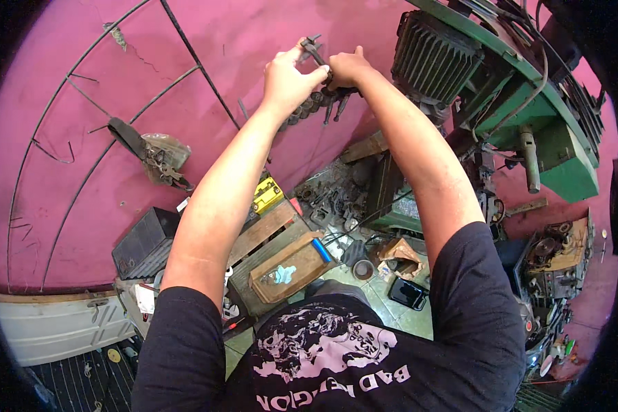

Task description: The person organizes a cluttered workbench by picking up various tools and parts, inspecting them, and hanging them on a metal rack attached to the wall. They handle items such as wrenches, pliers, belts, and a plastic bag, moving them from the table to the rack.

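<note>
Both my arms reach up to the pink wall. My left hand (290, 81) is closed, its thumb and fingers around a dark metal tool (314, 51) with a short crosspiece at its upper end; its exact kind is unclear. Close beside it, my right hand (349, 69) is curled shut near the tool's lower end, and whatever its fingers grip is hidden. Just below the hands, a row of dark round sockets (305, 108) and a few slim metal tools (335, 110) hang along the wall.
A green machine with a finned motor (436, 58) juts out at upper right. Below me stand a wooden tray with a blue cylinder (321, 250), a yellow case (268, 195) and a black box (145, 242). A bent metal rod frame (178, 31) leans at left.
</note>
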`<state>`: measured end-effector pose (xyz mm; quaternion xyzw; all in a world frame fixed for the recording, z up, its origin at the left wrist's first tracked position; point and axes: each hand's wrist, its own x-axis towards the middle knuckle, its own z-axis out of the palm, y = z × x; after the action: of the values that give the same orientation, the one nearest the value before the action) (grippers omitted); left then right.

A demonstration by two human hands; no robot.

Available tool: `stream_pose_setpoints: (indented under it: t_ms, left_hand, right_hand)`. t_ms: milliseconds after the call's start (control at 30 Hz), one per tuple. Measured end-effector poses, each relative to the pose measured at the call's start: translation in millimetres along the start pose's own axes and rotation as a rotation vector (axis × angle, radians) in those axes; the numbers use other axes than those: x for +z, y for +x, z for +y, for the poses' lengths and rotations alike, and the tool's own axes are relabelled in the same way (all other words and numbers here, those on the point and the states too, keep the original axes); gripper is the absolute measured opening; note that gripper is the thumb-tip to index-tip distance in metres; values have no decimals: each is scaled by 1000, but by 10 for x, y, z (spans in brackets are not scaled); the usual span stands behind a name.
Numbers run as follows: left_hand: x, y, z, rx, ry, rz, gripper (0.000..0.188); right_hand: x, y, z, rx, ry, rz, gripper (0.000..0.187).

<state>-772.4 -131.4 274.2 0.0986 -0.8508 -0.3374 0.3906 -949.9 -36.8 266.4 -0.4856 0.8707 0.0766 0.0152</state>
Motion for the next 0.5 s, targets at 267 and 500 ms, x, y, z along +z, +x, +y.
stream_pose_setpoints:
  t_ms: [267, 500]
  left_hand:
    - [-10, 184, 139, 47, 81, -43, 52]
    - [48, 100, 127, 106, 250, -134, 63]
  right_hand:
    - [-248, -293, 105, -22, 318, 145, 44]
    - [-368, -878, 99, -351, 890, 408, 71]
